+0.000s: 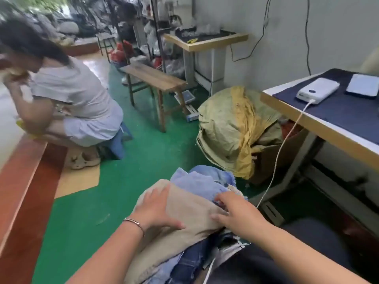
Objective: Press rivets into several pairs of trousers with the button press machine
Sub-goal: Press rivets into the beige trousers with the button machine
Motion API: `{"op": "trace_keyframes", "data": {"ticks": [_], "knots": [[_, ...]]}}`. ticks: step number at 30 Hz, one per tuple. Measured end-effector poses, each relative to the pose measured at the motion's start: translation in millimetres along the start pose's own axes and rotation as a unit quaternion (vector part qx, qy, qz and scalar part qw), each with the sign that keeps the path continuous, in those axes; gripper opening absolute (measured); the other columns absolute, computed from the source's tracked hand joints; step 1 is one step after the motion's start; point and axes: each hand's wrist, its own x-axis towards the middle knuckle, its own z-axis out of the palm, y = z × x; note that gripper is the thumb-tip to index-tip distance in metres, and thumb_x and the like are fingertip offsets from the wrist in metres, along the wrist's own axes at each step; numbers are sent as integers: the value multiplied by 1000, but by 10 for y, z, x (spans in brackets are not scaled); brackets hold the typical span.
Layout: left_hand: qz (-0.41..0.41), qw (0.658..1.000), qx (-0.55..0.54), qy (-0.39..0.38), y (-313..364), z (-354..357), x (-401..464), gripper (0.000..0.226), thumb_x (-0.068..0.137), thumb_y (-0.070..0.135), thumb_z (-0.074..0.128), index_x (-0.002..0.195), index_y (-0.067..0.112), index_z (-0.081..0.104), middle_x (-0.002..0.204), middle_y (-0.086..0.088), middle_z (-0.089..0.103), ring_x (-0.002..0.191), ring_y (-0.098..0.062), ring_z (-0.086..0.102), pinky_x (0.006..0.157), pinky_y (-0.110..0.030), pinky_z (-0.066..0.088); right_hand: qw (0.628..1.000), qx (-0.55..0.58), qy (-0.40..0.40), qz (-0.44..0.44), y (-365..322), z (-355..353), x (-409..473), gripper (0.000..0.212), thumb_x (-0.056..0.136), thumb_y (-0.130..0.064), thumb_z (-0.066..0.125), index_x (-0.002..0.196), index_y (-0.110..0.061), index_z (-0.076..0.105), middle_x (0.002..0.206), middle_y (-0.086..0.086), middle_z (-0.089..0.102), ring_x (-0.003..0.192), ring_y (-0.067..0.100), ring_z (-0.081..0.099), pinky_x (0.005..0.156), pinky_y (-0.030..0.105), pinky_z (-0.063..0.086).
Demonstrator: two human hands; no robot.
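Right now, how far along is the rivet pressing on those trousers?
Nothing shows as finished: no pressed rivet or press machine is in view. In hand: the left hand lies flat on the beige trousers topping the pile, while the right hand reaches the light blue jeans. The whole stack looks still to do.

I see a green floor (131, 181) carrying most things: a wooden bench (152, 77) at the far middle, a yellowish sack (231, 128) to the right, and a person crouching at left. At right, a table (320, 128) holds a dark cloth (338, 113), with a white power bank (317, 90) and a tablet (363, 86) on it.
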Motion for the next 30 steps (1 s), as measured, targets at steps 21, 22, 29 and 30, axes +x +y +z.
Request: {"op": "trace_keyframes", "data": {"ticks": [21, 22, 29, 30], "knots": [[101, 962, -206, 146, -59, -1173, -428, 21, 98, 7, 54, 85, 19, 43, 65, 6, 46, 60, -7, 39, 67, -33, 35, 916, 398, -25, 48, -463, -481, 92, 17, 97, -17, 55, 81, -18, 49, 105, 17, 64, 93, 26, 58, 79, 38, 43], [117, 955, -216, 168, 15, -1351, -452, 20, 98, 7, 54, 86, 18, 43, 62, 6, 43, 58, -7, 37, 65, -32, 34, 901, 429, -43, 44, -489, -605, 91, 14, 96, -20, 59, 85, -16, 50, 98, 10, 62, 85, 20, 54, 76, 35, 42], [364, 905, -153, 161, 1040, -2530, -664, 11, 100, 13, 50, 94, 19, 43, 69, 16, 50, 62, 1, 42, 62, -11, 36, 964, 195, 39, -178, -858, -1477, 116, 109, 57, -56, 86, 147, -42, 26, 151, -14, 37, 139, 12, 34, 113, 43, 33], [396, 893, -140, 162, 1206, -2687, -696, 8, 98, 17, 49, 95, 19, 43, 69, 18, 50, 62, 2, 43, 63, -10, 36, 952, 237, 59, -186, -904, -1572, 129, 92, 62, -46, 87, 140, -37, 40, 140, -11, 52, 131, 13, 46, 108, 45, 40]]}}
